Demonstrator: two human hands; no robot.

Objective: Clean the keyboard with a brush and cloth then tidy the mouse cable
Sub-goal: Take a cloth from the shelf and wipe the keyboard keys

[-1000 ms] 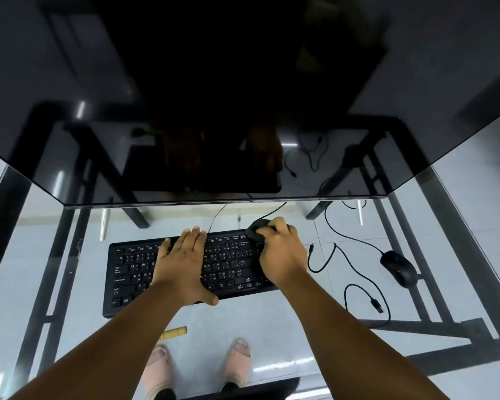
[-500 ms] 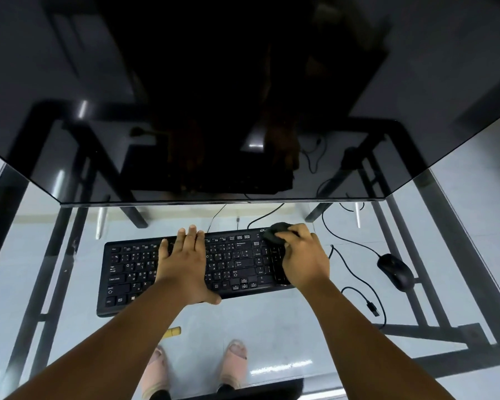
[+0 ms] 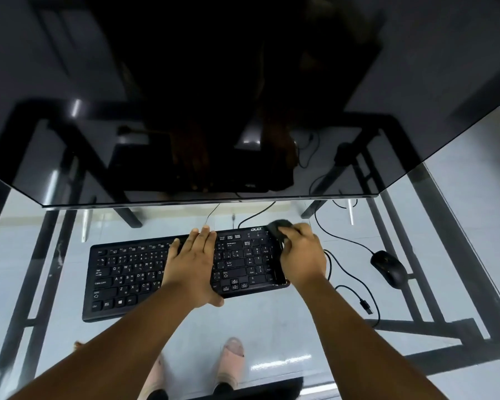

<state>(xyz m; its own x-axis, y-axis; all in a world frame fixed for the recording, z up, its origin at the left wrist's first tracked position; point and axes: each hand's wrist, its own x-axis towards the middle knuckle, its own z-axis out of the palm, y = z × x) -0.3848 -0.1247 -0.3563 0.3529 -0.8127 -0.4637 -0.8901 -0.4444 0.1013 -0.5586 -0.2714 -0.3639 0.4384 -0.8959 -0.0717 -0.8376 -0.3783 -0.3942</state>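
- Keyboard (image 3: 145, 272): black, flat on the glass counter (image 3: 272, 321); long axis runs left to right, slightly tilted, its right end farther from the person than its left. Key legends face the person.
- Left hand (image 3: 192, 268): laid flat on the keyboard's middle, fingers straight and together, tips reaching the far edge; thumb at the near edge. Holds nothing.
- Right hand (image 3: 302, 255): fingers curled round a dark cloth (image 3: 277, 228), pressed at the keyboard's far right corner, just past the numeric pad.
- Mouse (image 3: 388, 268): black, on the counter well to the right of the right hand's fingers, apart from the keyboard; long axis runs from far-left to near-right.
- Mouse cable (image 3: 344, 241): loose, looping across the counter between the right hand and the mouse; its plug end (image 3: 365, 306) lies free nearer the person.
- Monitor (image 3: 243, 111): dark screen, lower edge just beyond both sets of fingertips, leaving a narrow strip of counter behind the keyboard.
- Open room: bare glass to the left of the keyboard and along its near edge; the counter's right edge lies beyond the mouse.
- Below the glass: black frame bars, pale floor, the person's two feet (image 3: 231, 359).
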